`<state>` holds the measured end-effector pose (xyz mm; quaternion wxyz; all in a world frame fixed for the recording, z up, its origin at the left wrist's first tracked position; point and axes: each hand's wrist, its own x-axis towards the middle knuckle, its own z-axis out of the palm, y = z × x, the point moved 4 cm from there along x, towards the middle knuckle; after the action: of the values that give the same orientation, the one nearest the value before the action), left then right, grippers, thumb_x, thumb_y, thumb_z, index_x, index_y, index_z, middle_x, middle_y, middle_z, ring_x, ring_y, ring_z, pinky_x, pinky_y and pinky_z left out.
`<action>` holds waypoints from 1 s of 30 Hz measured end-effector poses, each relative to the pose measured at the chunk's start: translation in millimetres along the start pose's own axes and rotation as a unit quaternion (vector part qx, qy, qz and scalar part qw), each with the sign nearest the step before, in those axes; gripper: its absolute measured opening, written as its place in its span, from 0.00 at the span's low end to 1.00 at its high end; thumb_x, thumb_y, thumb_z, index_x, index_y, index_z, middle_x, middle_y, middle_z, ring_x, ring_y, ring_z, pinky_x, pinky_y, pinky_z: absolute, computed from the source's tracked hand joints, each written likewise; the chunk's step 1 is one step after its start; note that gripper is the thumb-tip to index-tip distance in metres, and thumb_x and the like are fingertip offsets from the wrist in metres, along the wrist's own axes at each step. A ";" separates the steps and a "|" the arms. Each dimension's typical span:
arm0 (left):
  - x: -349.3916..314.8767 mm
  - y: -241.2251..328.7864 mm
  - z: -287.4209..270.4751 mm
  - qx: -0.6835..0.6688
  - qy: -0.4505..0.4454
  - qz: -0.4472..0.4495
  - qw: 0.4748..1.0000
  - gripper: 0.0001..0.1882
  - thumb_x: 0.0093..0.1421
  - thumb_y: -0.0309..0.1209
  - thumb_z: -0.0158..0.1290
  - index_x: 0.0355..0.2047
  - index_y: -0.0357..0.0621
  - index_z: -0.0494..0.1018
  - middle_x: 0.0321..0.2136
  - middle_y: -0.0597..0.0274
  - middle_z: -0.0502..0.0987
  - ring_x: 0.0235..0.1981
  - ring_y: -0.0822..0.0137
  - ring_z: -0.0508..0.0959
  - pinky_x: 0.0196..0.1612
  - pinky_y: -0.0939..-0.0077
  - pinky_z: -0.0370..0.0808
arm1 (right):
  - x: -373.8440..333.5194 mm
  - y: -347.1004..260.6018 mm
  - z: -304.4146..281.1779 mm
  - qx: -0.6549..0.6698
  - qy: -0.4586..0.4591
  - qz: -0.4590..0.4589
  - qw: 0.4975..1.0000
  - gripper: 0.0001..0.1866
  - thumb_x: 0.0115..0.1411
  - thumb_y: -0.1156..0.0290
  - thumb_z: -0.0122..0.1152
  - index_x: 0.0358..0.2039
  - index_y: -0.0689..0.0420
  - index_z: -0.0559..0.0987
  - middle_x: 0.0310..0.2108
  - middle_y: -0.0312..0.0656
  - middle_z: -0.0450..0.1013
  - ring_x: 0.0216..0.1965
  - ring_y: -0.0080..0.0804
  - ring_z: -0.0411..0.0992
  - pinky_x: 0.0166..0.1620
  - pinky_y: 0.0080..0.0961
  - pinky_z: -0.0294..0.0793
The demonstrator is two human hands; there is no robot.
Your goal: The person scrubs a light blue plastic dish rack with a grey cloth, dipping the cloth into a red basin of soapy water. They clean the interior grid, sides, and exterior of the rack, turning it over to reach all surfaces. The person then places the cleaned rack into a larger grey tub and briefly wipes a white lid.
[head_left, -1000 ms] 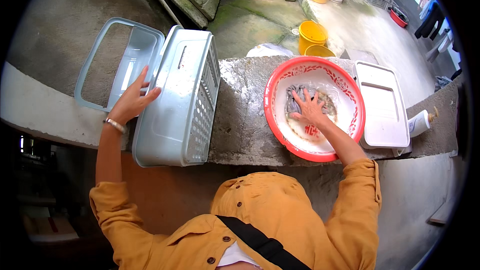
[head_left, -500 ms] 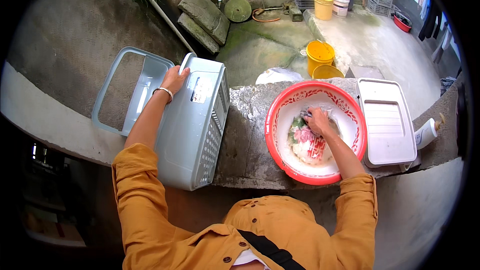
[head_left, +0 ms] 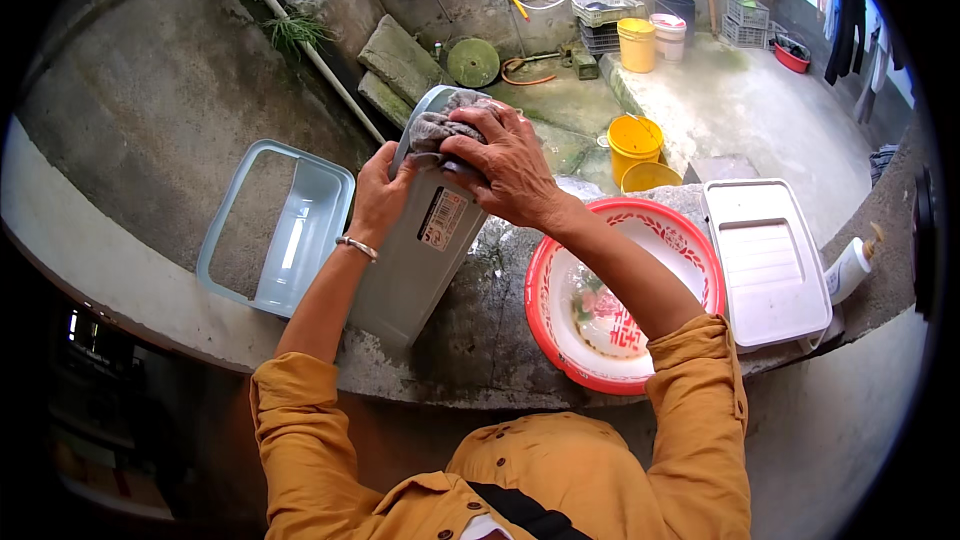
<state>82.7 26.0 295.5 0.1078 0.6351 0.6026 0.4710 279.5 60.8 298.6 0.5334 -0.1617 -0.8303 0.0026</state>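
A light grey-blue plastic basket (head_left: 400, 285) leans on the stone ledge in front of me, its upper end tilted away from me. My left hand (head_left: 385, 195) is closed on its upper left edge. At the basket's top end, my right hand (head_left: 515, 165) presses a wet grey cloth (head_left: 447, 125) against the rim, fingers curled over it. A printed label sticks to the basket's side below the hands. To the right of it stands a white enamel basin (head_left: 533, 290) with a red rim and flower pattern, holding shallow water.
A grey-blue plastic frame-like tub (head_left: 312, 240) sits at the left. Right of the basin lie a white lidded box (head_left: 770, 275) and a white pump bottle (head_left: 848, 270). Beyond the ledge are yellow buckets (head_left: 632, 145), crates (head_left: 600, 8) and stone slabs (head_left: 405, 60).
My right hand has left the basin and come to the basket's top with the cloth. The basket has turned and tilted, and my left hand's hold has moved along with it.
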 end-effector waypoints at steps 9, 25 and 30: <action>-24.4 8.6 -5.6 -0.010 0.096 0.035 0.995 0.17 0.61 0.37 0.54 0.20 0.40 0.68 0.13 0.76 0.61 0.17 0.81 0.57 0.19 0.82 0.55 | 19.6 101.6 54.5 0.462 -0.141 0.400 0.779 0.15 0.59 0.61 0.58 0.42 0.58 0.76 0.38 0.40 0.71 0.39 0.26 0.68 0.43 0.24 0.67; -52.9 0.5 -42.8 -0.095 0.050 0.059 0.993 0.13 0.62 0.35 0.53 0.25 0.39 0.71 0.18 0.80 0.63 0.21 0.84 0.57 0.23 0.86 0.53 | 8.5 89.1 69.4 0.306 0.009 0.254 0.918 0.16 0.54 0.63 0.63 0.39 0.60 0.79 0.38 0.46 0.72 0.41 0.38 0.71 0.46 0.29 0.69; -58.0 2.4 -43.8 -0.078 0.074 0.042 0.993 0.13 0.62 0.35 0.53 0.26 0.39 0.72 0.19 0.79 0.65 0.23 0.84 0.59 0.25 0.87 0.56 | 4.0 92.2 85.5 0.296 0.016 0.279 0.913 0.14 0.54 0.63 0.63 0.38 0.56 0.79 0.37 0.46 0.73 0.40 0.40 0.71 0.45 0.30 0.69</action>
<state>62.3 -43.8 293.4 0.0925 0.6129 0.5434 0.5662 226.6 163.7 248.9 0.5475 -0.2214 -0.7040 0.3945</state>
